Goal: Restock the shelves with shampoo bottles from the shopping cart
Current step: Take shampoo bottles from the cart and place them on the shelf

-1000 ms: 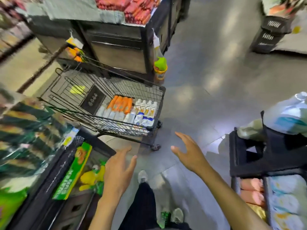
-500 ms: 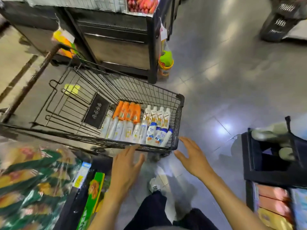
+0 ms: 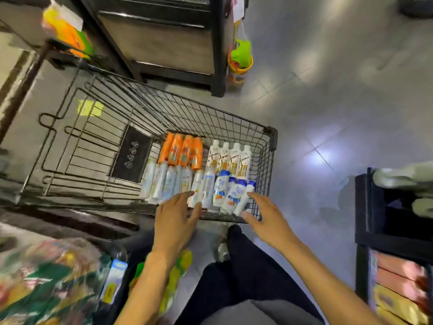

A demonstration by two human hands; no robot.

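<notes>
A black wire shopping cart (image 3: pixel 269 146) stands on the floor in front of me. Shampoo bottles lie in rows at its right end: orange bottles (image 3: pixel 181 152), white bottles with gold print (image 3: pixel 230 158), pale white bottles (image 3: pixel 164 181) and white bottles with blue caps (image 3: pixel 230 191). My left hand (image 3: pixel 175 219) reaches over the near cart wall with straight fingers, its tips at the pale bottles. My right hand (image 3: pixel 264 216) is spread open at the cart's near right corner, fingertips by the blue-capped bottles. Neither hand holds anything.
A dark display stand (image 3: pixel 164 43) rises behind the cart, a green and yellow toy bucket (image 3: pixel 240 59) hanging at its corner. A black shelf unit (image 3: pixel 393 231) with packaged goods stands at right. Bagged goods (image 3: pixel 46 282) fill the shelf at lower left. Grey tiled floor lies between.
I have come closer to the cart, which now fills the middle of the view. Both open hands have advanced from in front of the cart to its near wall and bottles.
</notes>
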